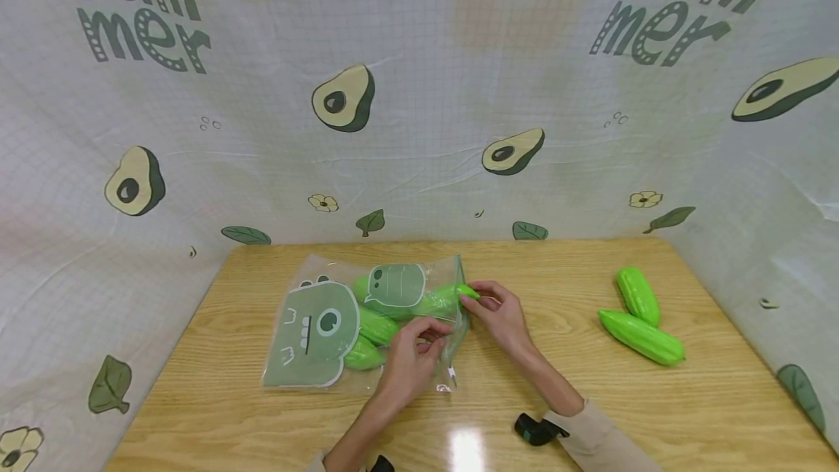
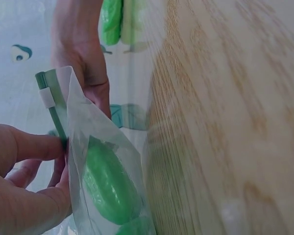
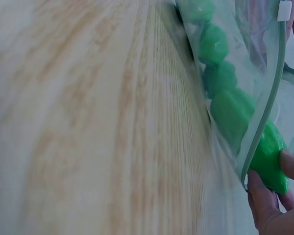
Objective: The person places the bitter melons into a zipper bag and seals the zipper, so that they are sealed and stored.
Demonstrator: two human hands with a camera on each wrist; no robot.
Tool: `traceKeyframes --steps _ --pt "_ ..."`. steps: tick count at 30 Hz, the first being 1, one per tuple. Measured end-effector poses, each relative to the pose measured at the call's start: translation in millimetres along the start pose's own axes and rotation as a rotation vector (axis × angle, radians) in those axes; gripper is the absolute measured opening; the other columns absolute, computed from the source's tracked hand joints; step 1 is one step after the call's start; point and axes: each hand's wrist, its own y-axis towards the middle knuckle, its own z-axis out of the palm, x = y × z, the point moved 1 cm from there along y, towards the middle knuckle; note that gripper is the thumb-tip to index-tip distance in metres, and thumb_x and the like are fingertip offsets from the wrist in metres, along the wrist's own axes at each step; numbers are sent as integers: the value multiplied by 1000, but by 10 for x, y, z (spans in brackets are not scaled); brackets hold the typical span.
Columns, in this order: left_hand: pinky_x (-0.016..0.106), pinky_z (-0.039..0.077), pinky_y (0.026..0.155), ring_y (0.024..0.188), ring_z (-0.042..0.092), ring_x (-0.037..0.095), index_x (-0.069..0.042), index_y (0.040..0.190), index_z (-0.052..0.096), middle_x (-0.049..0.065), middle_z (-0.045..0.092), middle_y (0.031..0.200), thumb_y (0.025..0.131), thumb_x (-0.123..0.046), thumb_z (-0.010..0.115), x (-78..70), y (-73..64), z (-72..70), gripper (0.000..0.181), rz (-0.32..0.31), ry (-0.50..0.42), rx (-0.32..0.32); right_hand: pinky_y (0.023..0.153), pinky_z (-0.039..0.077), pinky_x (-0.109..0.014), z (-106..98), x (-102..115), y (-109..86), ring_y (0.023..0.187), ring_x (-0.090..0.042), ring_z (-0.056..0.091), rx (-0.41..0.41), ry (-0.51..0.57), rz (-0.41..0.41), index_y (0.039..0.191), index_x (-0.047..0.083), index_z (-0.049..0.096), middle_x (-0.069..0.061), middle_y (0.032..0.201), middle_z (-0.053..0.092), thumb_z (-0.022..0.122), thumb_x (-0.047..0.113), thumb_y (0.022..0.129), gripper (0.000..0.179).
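Observation:
A clear zip bag (image 1: 321, 333) printed with a green cartoon monster lies on the table with its opening toward the right. Inside it are several bright green, cucumber-like vegetables (image 1: 378, 326). My left hand (image 1: 411, 363) pinches the bag's green-edged mouth, near the white slider (image 2: 47, 97) in the left wrist view. At the far side of the opening, my right hand (image 1: 501, 315) grips the tip of one green vegetable (image 3: 272, 159) between thumb and fingers. Most of that piece lies within the bag; its tip pokes out past the zip edge.
Two more green vegetables (image 1: 642, 337) lie touching each other on the right of the wooden table (image 1: 557, 275). A white cloth (image 1: 419, 188) with avocado prints hangs behind the table and along both sides.

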Motion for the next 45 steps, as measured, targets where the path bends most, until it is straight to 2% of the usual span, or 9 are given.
traceKeyframes --steps 11,25,34,40,45 --pt "29 58 83 94 67 18 -5 104 73 8 72 102 93 7 67 7 -14 -14 17 10 -13 11 83 56 -18 59 4 24 106 -21 69 -2 -9 5 121 -6 64 -19 124 62 74 2 94 31" --pt "30 58 85 96 67 20 -5 106 73 7 71 103 94 6 67 -10 -5 -22 18 -5 -3 24 76 55 -17 130 16 73 99 -22 70 -17 -66 -18 116 -6 67 -19 114 67 77 4 92 28" --pt "29 58 84 96 66 20 -5 106 73 6 71 104 94 8 66 -19 -6 -23 18 3 -6 24 71 54 -17 182 17 105 88 -15 68 -31 -88 -25 110 -7 67 -15 103 68 78 3 90 25" --pt "27 58 84 96 67 21 -5 105 73 5 70 104 93 9 66 -23 -7 -22 19 4 -4 23 72 53 -17 215 20 130 91 -20 69 -36 -124 -28 108 -6 67 -15 102 68 78 6 91 24" --pt "25 58 84 96 67 22 -4 105 73 6 70 104 93 9 66 -21 -8 -21 19 8 -11 23 74 53 -17 240 18 162 94 -23 69 -26 -101 -19 107 -7 67 -16 104 67 79 5 90 25"
